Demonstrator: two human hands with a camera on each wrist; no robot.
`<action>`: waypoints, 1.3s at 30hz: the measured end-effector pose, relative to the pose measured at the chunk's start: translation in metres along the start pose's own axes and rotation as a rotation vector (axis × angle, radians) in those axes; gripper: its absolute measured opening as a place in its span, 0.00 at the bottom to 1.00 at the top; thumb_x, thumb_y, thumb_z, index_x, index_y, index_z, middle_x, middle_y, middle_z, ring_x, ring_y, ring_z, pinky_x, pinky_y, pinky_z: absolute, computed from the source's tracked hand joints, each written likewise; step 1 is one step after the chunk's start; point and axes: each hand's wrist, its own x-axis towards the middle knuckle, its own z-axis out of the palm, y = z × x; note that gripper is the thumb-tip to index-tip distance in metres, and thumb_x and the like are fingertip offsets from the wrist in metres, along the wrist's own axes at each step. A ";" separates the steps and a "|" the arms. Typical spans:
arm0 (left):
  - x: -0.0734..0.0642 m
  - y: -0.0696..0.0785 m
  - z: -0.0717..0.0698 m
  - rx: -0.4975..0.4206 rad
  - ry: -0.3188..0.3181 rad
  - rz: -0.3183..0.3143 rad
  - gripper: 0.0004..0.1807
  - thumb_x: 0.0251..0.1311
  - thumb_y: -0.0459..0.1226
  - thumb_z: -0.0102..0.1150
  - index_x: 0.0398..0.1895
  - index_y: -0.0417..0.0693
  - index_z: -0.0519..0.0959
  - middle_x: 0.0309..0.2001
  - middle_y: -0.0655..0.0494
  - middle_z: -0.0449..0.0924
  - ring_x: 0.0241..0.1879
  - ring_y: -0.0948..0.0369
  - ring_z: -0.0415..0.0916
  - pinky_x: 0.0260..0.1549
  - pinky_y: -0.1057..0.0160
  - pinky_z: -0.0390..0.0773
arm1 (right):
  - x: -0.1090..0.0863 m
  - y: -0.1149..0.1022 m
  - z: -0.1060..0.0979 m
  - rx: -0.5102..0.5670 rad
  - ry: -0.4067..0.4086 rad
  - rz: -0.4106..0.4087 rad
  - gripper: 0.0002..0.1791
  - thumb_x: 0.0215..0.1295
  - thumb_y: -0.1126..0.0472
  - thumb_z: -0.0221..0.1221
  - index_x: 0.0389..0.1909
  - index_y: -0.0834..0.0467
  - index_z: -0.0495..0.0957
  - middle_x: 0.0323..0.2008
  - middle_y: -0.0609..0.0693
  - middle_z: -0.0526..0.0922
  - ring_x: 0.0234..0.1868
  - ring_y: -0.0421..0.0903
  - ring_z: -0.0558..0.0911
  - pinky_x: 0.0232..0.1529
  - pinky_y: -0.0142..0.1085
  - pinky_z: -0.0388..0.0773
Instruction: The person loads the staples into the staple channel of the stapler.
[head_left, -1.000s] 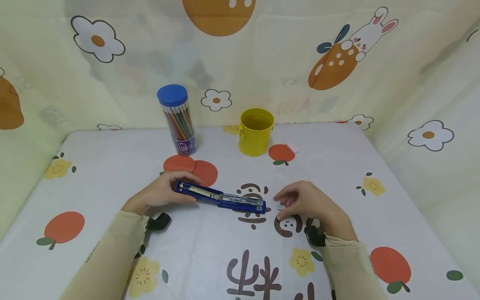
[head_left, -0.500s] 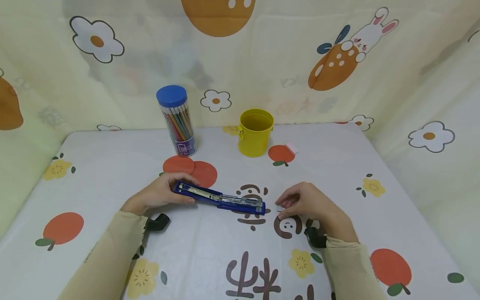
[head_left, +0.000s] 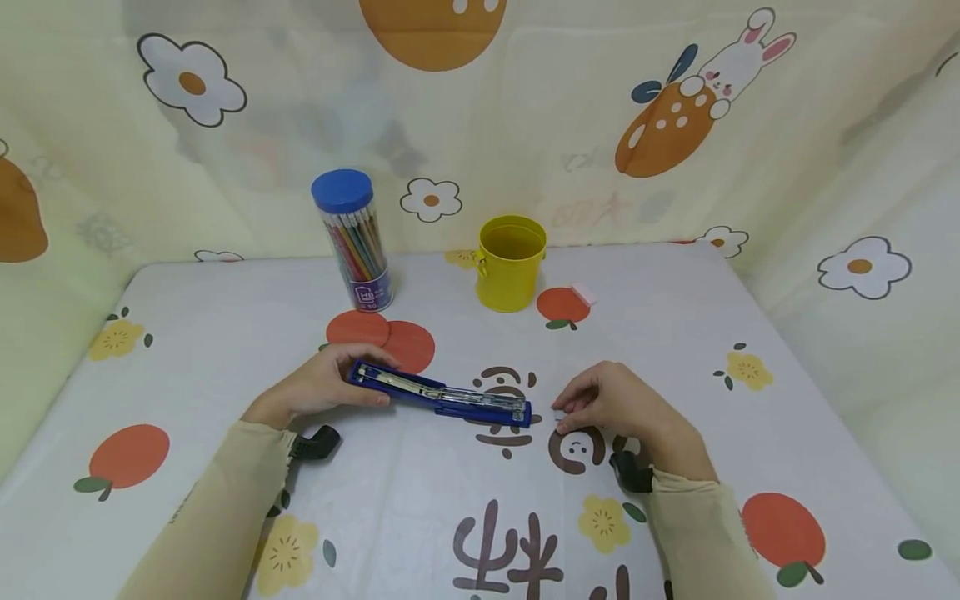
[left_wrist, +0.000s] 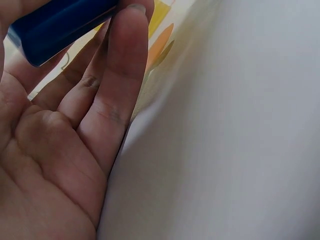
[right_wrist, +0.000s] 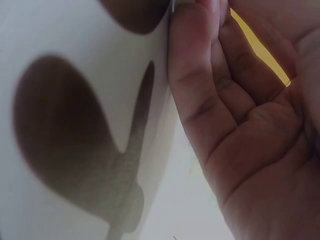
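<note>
A blue stapler point(head_left: 442, 395) lies swung open at the middle of the table, its metal staple channel and inner parts facing up. My left hand point(head_left: 326, 383) grips its left end, thumb on the near side and fingers on the far side. In the left wrist view, the stapler's smooth blue end point(left_wrist: 65, 30) shows above the palm. Just right of the stapler's other end, my right hand point(head_left: 626, 408) pinches a small silvery piece point(head_left: 560, 417) between thumb and fingertips, low over the cloth. Most of that piece is hidden by the fingers.
A clear jar of pencils point(head_left: 356, 242) with a blue lid stands at the back left. Beside it, further right, is a small yellow bucket point(head_left: 510, 275). A pale pink eraser-like block point(head_left: 583, 295) lies right of the bucket. A printed curtain point(head_left: 525, 125) hangs behind the table.
The fingertips of my right hand have shifted very slightly, and less of the silvery piece shows between them. My left hand and the stapler stay in place.
</note>
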 end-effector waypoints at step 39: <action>0.000 -0.002 0.001 -0.021 0.027 -0.023 0.26 0.51 0.35 0.79 0.55 0.47 0.82 0.50 0.54 0.84 0.49 0.54 0.75 0.48 0.63 0.73 | 0.014 -0.040 0.033 0.026 0.104 -0.208 0.08 0.58 0.60 0.74 0.38 0.54 0.88 0.32 0.41 0.83 0.36 0.42 0.81 0.42 0.36 0.81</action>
